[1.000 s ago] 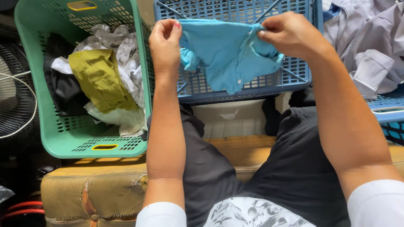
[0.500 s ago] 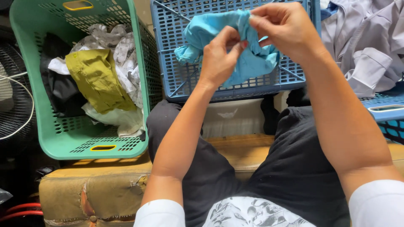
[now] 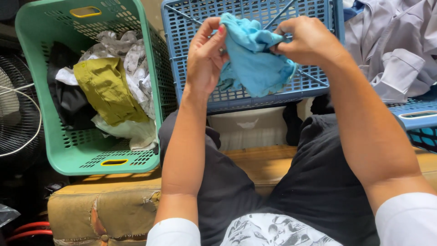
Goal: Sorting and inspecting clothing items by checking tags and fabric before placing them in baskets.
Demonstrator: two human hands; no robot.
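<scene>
A small light blue garment [image 3: 255, 59] is bunched up between both hands, held in the air in front of an upturned blue plastic basket [image 3: 300, 86]. My left hand [image 3: 207, 52] pinches its left side with thumb and fingers. My right hand [image 3: 309, 38] grips the top right of the cloth, fingers curled over it. The lower part of the garment hangs loose below my hands.
A green laundry basket [image 3: 68, 150] at the left holds an olive cloth [image 3: 107, 89], white patterned cloth and dark clothes. Grey shirts [image 3: 396, 50] are piled at the right above another blue basket [image 3: 419, 114]. A fan grille [image 3: 18, 118] stands far left. I sit on a worn tan cushion [image 3: 104, 205].
The garment was spread wide between my hands a second ago. My left hand has moved right toward my right hand, and the cloth is now folded and bunched together.
</scene>
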